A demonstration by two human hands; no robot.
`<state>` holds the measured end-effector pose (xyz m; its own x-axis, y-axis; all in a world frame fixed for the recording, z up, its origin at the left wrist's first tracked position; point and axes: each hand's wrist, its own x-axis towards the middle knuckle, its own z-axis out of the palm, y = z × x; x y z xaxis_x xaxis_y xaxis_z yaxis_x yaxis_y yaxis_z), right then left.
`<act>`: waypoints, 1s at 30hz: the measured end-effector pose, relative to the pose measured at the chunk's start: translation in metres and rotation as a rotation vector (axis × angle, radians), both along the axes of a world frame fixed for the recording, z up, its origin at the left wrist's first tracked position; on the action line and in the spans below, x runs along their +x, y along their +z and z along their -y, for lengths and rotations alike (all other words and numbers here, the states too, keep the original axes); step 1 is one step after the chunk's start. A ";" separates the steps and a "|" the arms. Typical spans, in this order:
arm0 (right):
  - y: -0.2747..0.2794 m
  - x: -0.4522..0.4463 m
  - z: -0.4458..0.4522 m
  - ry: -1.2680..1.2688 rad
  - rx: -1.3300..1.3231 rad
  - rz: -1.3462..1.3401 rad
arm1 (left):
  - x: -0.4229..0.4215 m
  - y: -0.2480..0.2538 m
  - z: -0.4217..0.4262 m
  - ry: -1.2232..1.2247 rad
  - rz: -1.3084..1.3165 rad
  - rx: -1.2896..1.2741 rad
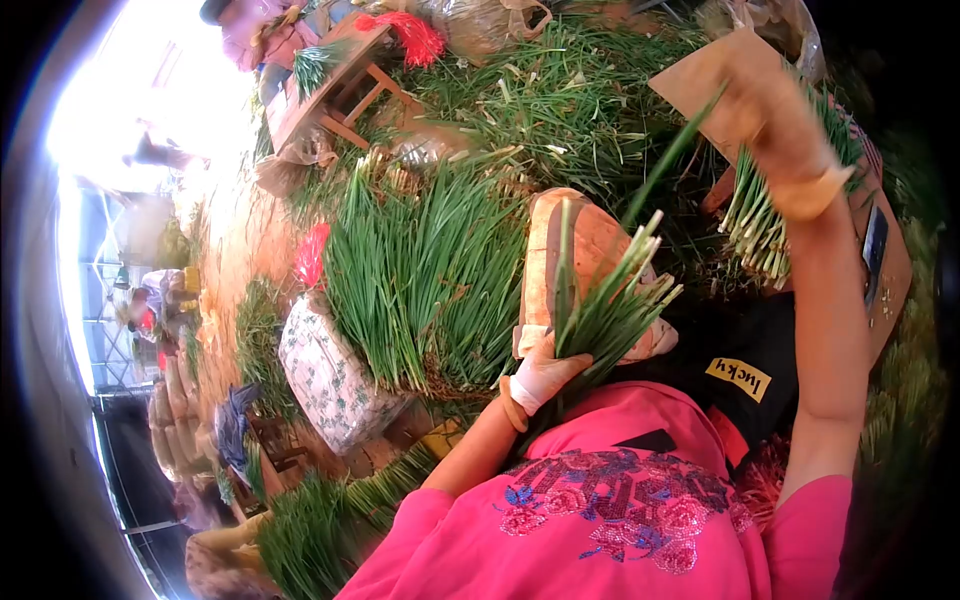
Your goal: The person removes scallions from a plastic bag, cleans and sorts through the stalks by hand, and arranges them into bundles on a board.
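Note:
My left hand (545, 372), in a whitish glove with a band at the wrist, is closed around a bunch of green stalks (620, 305) with pale ends, just above my lap. My right hand (765, 110) is raised at the upper right over a tan board (690, 85) and is smeared by motion. A long green leaf (675, 155) stretches from near that hand down toward the bunch; whether the fingers grip it is unclear. Below the right hand, a pile of trimmed stalks (755, 215) lies by the board. An orange-brown cushion (570, 245) lies behind the held bunch.
A large heap of green stalks (425, 270) lies left of the cushion. Loose leaves (570, 100) cover the ground behind. A wooden stool (355, 100), a floral-patterned bundle (325, 370), more stalks (310, 535) and a phone (875, 250) surround me. Part of another person (275, 35) shows at the top left.

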<state>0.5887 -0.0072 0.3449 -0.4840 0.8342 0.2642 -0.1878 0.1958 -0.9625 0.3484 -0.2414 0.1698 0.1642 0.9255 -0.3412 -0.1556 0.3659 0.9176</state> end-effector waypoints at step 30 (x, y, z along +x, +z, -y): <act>-0.052 -0.016 0.084 -0.251 -0.220 0.209 | -0.014 0.016 -0.003 0.297 0.523 -0.208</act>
<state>0.5726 -0.0910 0.2927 -0.2822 0.9592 -0.0167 0.0439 -0.0045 -0.9990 0.3349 -0.2383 0.1863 0.1045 0.8805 -0.4624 -0.6864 0.4003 0.6071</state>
